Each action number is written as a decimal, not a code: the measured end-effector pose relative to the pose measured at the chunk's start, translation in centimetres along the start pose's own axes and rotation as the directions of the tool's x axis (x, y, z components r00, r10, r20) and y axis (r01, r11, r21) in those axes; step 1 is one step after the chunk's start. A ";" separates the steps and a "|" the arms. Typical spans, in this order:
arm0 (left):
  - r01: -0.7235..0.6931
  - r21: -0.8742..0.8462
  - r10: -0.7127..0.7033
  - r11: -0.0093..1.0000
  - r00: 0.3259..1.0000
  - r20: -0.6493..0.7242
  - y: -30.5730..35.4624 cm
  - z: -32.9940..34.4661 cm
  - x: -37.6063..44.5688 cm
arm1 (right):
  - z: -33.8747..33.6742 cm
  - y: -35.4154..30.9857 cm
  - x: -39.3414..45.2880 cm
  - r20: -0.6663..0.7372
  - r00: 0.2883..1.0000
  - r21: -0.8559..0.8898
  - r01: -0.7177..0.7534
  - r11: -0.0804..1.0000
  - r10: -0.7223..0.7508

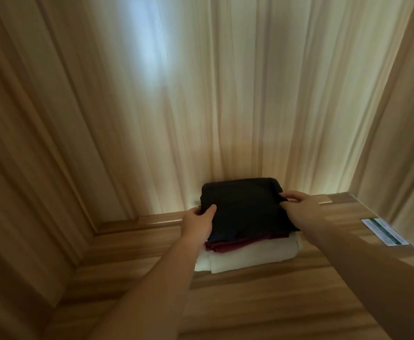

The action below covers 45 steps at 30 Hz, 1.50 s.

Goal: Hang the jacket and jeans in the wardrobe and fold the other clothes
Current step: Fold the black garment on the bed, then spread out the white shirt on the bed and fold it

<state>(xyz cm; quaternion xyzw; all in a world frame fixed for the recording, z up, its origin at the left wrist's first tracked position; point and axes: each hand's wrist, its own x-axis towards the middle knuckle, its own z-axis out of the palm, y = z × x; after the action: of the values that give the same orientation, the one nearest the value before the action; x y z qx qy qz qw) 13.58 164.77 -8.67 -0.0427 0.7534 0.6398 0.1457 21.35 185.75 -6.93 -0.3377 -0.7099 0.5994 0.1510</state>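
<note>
A stack of folded clothes sits on a wooden surface close to the curtain. A folded black garment lies on top. Under it a dark blue layer shows, then a maroon garment, then a white garment at the bottom. My left hand grips the black garment's left edge, thumb on top. My right hand pinches its right edge near the far corner. No jacket or jeans are in view.
Sheer beige curtains hang right behind the stack, with heavier drapes at the left and right. A white and green card lies on the wood at the right. A raised wooden ledge runs along the back.
</note>
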 end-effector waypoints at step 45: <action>-0.999 0.011 0.340 0.045 0.025 0.940 1.1 10.8 -51.3 | -34.5 7.4 -62.7 -0.602 0.778 -0.681 -0.383 0.624 -0.179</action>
<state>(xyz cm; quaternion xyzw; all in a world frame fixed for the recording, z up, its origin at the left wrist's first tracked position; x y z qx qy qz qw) 63.99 169.26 4.96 0.7211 0.6674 0.1784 0.0537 90.48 170.54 6.08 -0.5876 -0.7833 0.0973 0.1779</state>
